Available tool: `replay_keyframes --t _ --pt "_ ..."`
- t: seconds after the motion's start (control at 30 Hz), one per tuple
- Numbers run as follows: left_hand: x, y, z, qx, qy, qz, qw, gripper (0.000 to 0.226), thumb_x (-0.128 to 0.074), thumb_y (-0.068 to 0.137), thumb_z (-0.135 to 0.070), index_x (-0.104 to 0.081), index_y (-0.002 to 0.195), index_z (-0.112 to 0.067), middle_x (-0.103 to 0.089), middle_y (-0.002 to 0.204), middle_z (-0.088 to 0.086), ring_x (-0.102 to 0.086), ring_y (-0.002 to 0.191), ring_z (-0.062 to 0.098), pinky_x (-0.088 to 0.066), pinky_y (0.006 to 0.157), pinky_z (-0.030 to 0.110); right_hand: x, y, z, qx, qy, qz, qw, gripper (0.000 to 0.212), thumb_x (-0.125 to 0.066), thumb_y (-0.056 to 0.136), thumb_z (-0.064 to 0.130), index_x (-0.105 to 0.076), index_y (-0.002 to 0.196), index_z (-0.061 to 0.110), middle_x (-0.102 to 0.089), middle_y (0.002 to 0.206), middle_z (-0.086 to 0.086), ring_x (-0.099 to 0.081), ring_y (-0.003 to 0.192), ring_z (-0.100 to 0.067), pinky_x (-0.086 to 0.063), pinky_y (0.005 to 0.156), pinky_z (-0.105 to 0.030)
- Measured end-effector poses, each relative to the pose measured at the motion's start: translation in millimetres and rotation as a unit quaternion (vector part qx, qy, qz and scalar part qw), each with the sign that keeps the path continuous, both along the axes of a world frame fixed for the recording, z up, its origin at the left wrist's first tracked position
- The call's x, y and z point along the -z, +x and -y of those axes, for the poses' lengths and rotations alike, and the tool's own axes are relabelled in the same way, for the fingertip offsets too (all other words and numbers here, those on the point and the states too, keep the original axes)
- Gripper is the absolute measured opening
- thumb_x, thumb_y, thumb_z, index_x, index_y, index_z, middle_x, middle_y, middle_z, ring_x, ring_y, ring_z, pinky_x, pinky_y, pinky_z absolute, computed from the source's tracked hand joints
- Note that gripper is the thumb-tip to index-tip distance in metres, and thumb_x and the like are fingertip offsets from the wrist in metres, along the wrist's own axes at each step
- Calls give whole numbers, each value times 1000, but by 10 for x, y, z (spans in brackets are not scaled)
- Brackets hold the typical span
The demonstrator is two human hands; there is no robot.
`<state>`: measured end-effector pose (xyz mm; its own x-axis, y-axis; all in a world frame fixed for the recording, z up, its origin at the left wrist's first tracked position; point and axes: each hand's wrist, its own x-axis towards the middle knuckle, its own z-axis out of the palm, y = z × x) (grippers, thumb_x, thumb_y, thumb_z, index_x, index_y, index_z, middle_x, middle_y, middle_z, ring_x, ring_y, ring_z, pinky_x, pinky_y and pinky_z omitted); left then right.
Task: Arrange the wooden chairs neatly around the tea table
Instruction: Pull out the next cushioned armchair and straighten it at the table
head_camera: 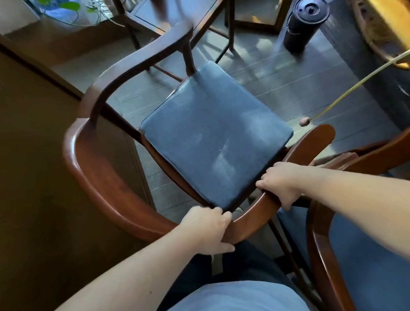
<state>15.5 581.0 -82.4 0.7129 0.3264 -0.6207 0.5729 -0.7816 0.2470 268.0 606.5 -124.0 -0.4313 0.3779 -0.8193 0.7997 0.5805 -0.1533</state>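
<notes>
Both hands clamp the curved back rail of the wooden chair (112,195), left hand (207,229) and right hand (280,184) set apart, likely for steering. It stands near centre, another chair (318,244) just right.

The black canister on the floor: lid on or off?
On. The black canister stands upright on the floor beyond the chair, and its round black lid covers the top. Whether it is latched, cannot tell.
</notes>
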Motion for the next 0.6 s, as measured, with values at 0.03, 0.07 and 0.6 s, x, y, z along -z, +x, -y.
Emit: replay_keyframes --t 0.03,0.07,0.6 --pt "-72 -35 -80 2 25 21 999 56 -47 82 -67 -47 109 -18 -56 96 5 -58 80 28 -38 55 36 -12 -9 6 12 -8 -1 1000 70 -74 47 63 -53 105 28 -64 98 3 -60 91 -23 -46 80 -40" --pt "-154 -110 -181 -6 54 41 998 54 -45 84 -65 -48 110 -19 -56 96 4 -58 82 26 -39 55 35 -27 -42 9 24 -18 -3 1000 76 -71 46 69 -54 107 29 -63 100 4 -60 92 -23 -45 81 -40" --pt "-741 -2145 -1079 -138 197 129 962 71 -43 83 -73 -57 124 -17 -49 139 13 -32 137 27 -20 115 52 -588 -1666 79 195 -74 -192 959 104 -48 60 94 -39 139 28 -55 134 1 -56 116 -24 -48 90 -39"
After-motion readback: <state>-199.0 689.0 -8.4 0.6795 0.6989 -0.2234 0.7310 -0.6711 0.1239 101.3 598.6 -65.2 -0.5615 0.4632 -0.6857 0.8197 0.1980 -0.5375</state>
